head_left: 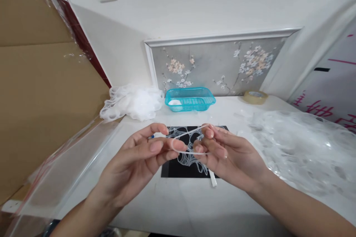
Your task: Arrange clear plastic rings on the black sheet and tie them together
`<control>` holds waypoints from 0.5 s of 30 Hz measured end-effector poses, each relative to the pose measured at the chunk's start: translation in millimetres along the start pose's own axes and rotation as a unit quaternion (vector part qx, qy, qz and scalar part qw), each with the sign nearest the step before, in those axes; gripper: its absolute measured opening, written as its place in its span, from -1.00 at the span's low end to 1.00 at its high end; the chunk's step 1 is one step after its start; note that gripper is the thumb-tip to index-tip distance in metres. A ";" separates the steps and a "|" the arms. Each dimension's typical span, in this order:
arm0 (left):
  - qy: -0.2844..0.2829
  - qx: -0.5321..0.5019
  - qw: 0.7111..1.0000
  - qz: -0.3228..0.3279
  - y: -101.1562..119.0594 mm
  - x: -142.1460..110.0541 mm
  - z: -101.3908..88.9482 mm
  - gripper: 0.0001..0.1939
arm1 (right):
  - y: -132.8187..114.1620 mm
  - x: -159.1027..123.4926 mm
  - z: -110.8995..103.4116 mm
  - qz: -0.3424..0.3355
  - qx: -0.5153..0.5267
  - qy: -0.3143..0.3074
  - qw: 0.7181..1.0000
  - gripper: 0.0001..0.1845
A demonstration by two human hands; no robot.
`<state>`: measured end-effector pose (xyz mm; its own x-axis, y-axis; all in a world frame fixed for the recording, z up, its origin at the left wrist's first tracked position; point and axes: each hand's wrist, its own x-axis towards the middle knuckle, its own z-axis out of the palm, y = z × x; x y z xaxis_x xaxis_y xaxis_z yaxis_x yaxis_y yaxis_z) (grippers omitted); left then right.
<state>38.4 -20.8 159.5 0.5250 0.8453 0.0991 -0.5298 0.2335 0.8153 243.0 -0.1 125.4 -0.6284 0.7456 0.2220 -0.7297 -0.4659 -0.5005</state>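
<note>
A thin, whitish, see-through ring (190, 132) is stretched between my two hands above the table. My left hand (133, 161) has the ring's left end looped round a finger, with the thumb and other fingers held somewhat apart. On the other side, my right hand (233, 152) pinches the ring between bent fingers and thumb. Below them lies a black mat (171, 170) with several similar loose rings (185, 161) on it, partly hidden by my hands. A short white strip (213, 179) sticks out at the mat's front edge.
Behind the mat stands a turquoise plastic basket (190, 108) with a white round thing inside. White rings lie heaped (133, 102) at the back left. A larger translucent pile (303, 148) covers the right side. A tape roll (255, 97) sits near the wall; cardboard (41, 92) borders the left.
</note>
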 end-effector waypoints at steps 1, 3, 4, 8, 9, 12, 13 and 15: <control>0.002 0.005 1.000 0.003 -0.4 0.3 -0.6 -0.82 | -0.5 0.0 0.0 -0.003 -0.001 -0.001 1.000 -0.83; 0.008 0.021 1.000 0.011 -1.6 1.0 -2.2 -0.80 | -1.2 0.5 -0.6 -0.007 -0.003 -0.002 1.000 -0.83; 0.010 0.033 0.999 0.017 -2.3 1.5 -3.3 -0.79 | -1.3 0.8 -1.2 -0.009 -0.005 -0.003 1.000 -0.83; 0.014 0.098 0.994 0.051 -4.9 2.9 -7.6 -0.75 | -1.2 1.5 -4.5 -0.027 -0.040 -0.016 0.999 -0.83; 0.016 0.113 0.992 0.060 -5.3 3.1 -8.4 -0.75 | -1.2 1.5 -5.2 -0.033 -0.053 -0.019 0.998 -0.83; 0.018 0.152 0.985 0.078 -5.6 2.7 -9.0 -0.75 | -1.4 1.0 -7.1 -0.047 -0.093 -0.019 0.994 -0.79; 0.018 0.162 0.983 0.083 -5.4 2.0 -8.6 -0.75 | -1.6 0.8 -7.7 -0.053 -0.106 -0.018 0.993 -0.78; 0.017 0.183 0.978 0.095 -4.3 0.3 -7.2 -0.76 | -2.1 0.4 -8.3 -0.066 -0.128 -0.019 0.989 -0.77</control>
<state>36.1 -18.2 151.9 0.4147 0.8735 0.2549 -0.3386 -0.1119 0.9342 246.5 5.2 119.6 -0.5457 0.7711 0.3280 -0.7167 -0.2266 -0.6595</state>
